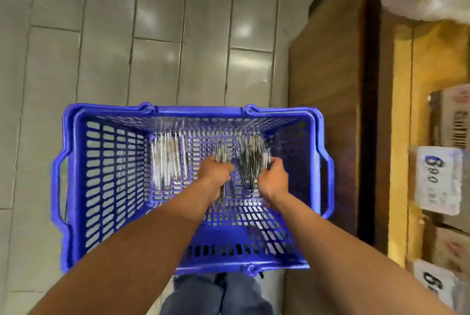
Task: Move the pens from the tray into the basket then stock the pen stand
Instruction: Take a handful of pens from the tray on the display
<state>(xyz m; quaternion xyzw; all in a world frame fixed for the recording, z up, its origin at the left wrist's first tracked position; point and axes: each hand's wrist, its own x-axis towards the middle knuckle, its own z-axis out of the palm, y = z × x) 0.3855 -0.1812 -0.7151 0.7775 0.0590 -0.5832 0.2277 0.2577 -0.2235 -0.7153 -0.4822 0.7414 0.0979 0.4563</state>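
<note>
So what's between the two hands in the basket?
Head view: a fanned bunch of dark pens lies between the left hand and right hand, over the basket floor.

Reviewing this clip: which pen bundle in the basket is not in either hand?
Start at the blue basket on the tiled floor. On its bottom, toward the left, lies a bundle of pale pens. Unlike the darker bundles, neither the left hand nor the right hand touches it.

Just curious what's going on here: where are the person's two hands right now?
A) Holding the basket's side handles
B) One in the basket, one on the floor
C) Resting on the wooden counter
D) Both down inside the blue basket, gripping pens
D: the left hand and right hand each grip a bunch of pens inside the blue basket.
</note>
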